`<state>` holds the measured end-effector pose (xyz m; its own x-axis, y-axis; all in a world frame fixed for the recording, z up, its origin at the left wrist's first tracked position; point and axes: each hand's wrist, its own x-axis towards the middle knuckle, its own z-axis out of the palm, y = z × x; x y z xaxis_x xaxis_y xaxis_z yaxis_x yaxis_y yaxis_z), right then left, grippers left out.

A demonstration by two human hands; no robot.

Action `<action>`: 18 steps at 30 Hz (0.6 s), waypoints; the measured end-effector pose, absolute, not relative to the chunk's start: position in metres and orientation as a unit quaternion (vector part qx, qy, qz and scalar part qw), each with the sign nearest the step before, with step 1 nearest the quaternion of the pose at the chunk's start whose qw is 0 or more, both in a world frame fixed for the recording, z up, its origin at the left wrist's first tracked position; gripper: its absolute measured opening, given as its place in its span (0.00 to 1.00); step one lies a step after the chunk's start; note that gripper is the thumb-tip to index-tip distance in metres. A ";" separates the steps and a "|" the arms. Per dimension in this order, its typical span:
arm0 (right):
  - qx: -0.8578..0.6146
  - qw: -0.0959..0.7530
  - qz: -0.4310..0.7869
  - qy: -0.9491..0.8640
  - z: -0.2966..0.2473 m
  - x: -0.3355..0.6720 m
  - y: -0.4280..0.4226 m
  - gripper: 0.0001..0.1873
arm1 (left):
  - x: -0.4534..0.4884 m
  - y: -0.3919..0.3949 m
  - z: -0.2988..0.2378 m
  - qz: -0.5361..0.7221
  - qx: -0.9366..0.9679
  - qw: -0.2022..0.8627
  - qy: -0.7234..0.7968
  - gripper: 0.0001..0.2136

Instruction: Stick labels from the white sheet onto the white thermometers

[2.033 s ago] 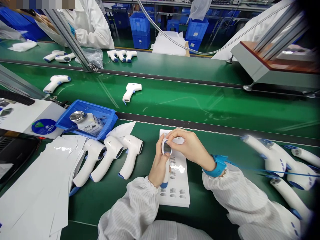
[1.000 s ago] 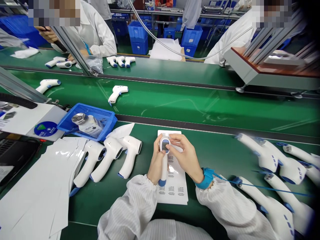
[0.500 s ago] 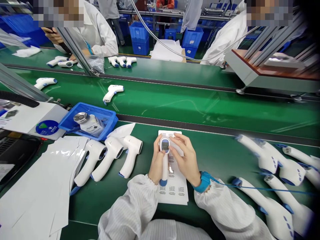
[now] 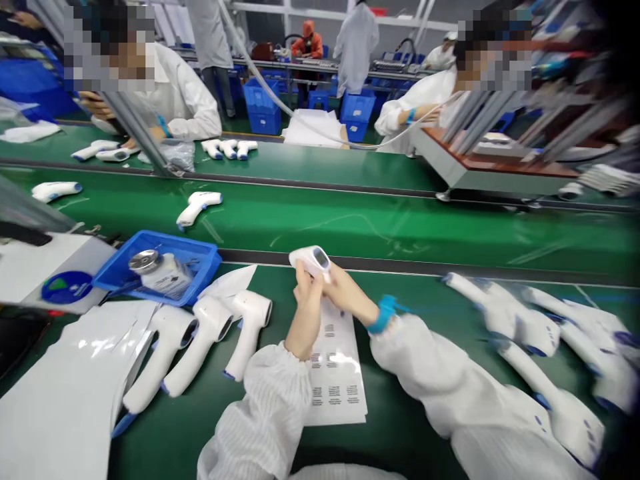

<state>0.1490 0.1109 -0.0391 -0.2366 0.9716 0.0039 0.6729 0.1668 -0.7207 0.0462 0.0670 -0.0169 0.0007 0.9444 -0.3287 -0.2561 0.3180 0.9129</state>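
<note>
A white infrared thermometer (image 4: 304, 259) with a small dark screen is raised over the front bench, its head tilted to the left. My left hand (image 4: 307, 303) is closed on it from below. My right hand (image 4: 346, 291), with a blue wrist strap (image 4: 383, 315), grips it from the right; the handle is hidden behind the fingers. Beneath the hands lies a sheet of printed labels (image 4: 336, 373). Three thermometers, one of them the nearest thermometer (image 4: 250, 327), rest on the left of the bench. Several more thermometers (image 4: 555, 393) lie on the right, blurred.
A blue tray (image 4: 207, 267) holds a metal-capped bottle (image 4: 167, 273). White sheets (image 4: 60, 373) cover the left side. A green conveyor belt (image 4: 310, 220) carries thermometers, including one white thermometer (image 4: 197, 208). Across it, co-workers in white sit near a metal-framed stand (image 4: 490, 167).
The thermometer has gone from upright above the label sheet to a raised, turned position farther forward. My right hand has closed in on it. The whole view has shifted.
</note>
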 end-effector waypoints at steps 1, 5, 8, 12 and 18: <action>-0.603 0.230 0.266 -0.716 -0.035 0.151 0.134 0.21 | 0.047 0.070 -0.014 0.465 0.377 0.598 0.532 0.34; -0.693 0.201 0.154 -0.675 -0.019 0.171 0.208 0.29 | 0.038 0.066 -0.011 0.397 0.483 0.572 0.531 0.33; -0.735 0.149 0.109 -0.652 -0.015 0.206 0.208 0.23 | 0.016 0.054 -0.016 0.352 0.456 0.604 0.551 0.25; -0.818 0.076 0.033 -0.569 -0.024 0.282 0.134 0.15 | -0.013 0.041 -0.021 0.359 0.406 0.621 0.566 0.19; -0.859 0.020 -0.032 -0.510 -0.039 0.359 0.052 0.17 | 0.002 0.044 -0.030 0.360 0.386 0.673 0.519 0.15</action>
